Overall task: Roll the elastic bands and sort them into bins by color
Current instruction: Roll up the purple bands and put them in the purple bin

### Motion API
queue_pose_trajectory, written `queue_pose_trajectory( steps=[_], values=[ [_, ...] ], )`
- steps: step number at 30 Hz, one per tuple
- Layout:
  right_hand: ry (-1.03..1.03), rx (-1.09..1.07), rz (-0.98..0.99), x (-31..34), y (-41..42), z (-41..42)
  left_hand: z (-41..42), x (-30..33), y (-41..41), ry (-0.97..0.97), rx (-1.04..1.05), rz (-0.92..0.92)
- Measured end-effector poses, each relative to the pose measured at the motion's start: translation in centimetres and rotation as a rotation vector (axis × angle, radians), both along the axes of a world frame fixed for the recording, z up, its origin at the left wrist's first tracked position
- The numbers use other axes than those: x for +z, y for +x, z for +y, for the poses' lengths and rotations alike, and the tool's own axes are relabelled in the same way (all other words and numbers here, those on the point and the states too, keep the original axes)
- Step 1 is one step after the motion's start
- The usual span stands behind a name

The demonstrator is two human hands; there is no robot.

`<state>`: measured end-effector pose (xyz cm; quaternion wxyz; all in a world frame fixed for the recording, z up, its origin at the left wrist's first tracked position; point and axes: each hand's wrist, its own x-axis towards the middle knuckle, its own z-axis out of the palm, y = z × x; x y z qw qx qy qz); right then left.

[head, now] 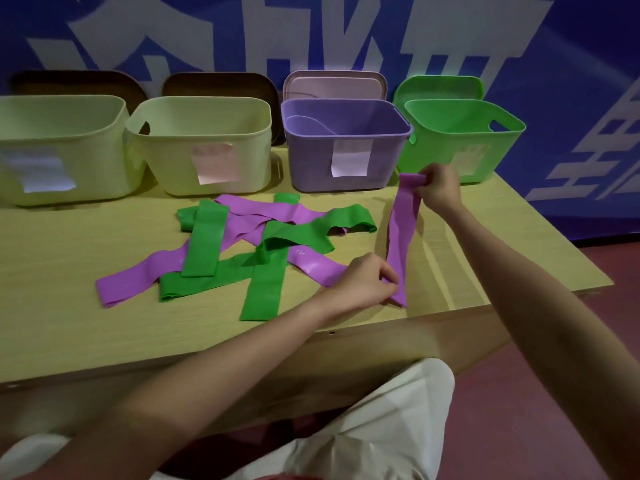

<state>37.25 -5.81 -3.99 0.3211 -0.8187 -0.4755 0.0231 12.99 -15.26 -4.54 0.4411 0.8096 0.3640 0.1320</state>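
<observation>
I have one purple band point(403, 233) stretched out on the right part of the table point(69, 327), apart from the tangled pile of purple and green bands point(249, 251) in the middle. My right hand point(438, 190) pinches its far end, fingers closed on the folded tip just in front of the green bin point(464, 140); my left hand point(363, 282) has thumb and fingertips closed on the near end by the table's edge. The band looks thin, light and floppy, with a twist along its length, so I judge it will sag and spring back if let loose. I'd keep hold of the very ends, flatten it, then roll from the near end tightly. The purple bin point(346, 147) sits just left of the green one, far side.
</observation>
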Motion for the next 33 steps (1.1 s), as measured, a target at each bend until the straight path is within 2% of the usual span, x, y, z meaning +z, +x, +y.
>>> queue_pose_trajectory(
  steps=[2, 7, 13, 19, 23, 28, 33],
  values=[
    [-0.068, 0.003, -0.015, -1.2, -0.1, 0.2, -0.5, -0.5, 0.1, 0.120, -0.028, 0.040],
    [-0.107, 0.012, -0.065, -3.1, -0.4, -0.6, -0.8, -1.1, -0.3, 0.194, -0.039, 0.033],
    [0.126, 0.063, 0.049, -3.1, -3.5, -6.8, -1.4, -1.3, -2.5, 0.480, -0.170, 0.159],
    [0.309, 0.237, 0.129, -3.8, -10.3, -16.3, -1.1, -2.5, -3.5, 0.659, -0.168, -0.009],
    [0.330, 0.287, 0.078, -4.6, -12.8, -18.7, -0.6, -3.3, -3.3, 0.693, -0.148, -0.078],
    [0.227, 0.311, -0.006, -5.7, -14.0, -20.3, -0.8, -3.5, -3.0, 0.635, -0.083, -0.164],
    [0.234, 0.298, -0.068, -6.0, -13.6, -20.5, -0.5, -3.1, -3.2, 0.555, -0.090, -0.187]
  ],
)
